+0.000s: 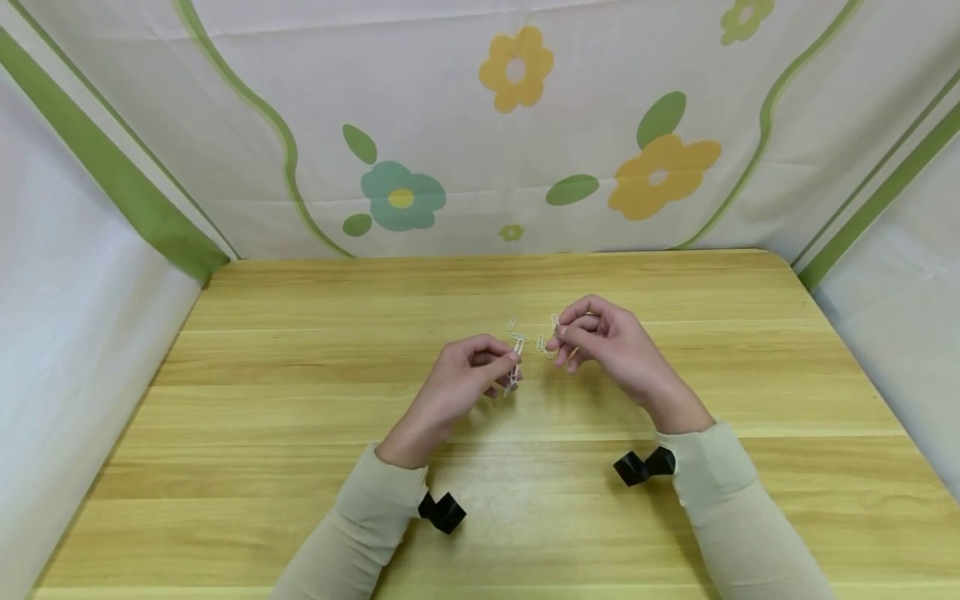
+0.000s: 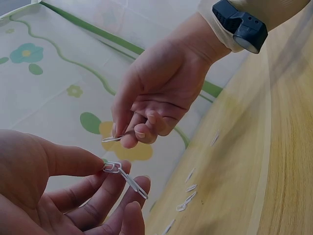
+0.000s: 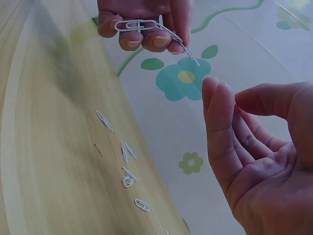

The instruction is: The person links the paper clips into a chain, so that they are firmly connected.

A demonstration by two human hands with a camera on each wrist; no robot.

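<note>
My left hand (image 1: 467, 377) pinches a short chain of linked white paper clips (image 2: 133, 183) between thumb and fingers, and the chain's ends stick out on both sides of the grip. To its right, my right hand (image 1: 613, 343) pinches a single white paper clip (image 2: 111, 139), one end of which pokes out past the fingertips. In the right wrist view that clip is mostly hidden by the fingers. A small gap separates the single clip from the chain. Both hands are held above the tabletop, near several loose paper clips (image 3: 142, 204).
The loose clips lie scattered on the wood-grain table (image 1: 262, 433), one paper clip (image 3: 103, 120) apart from the others. A white flowered curtain (image 1: 450, 108) hangs behind the table's back edge, with white fabric at both sides. Black cameras (image 1: 447, 512) are strapped at both wrists.
</note>
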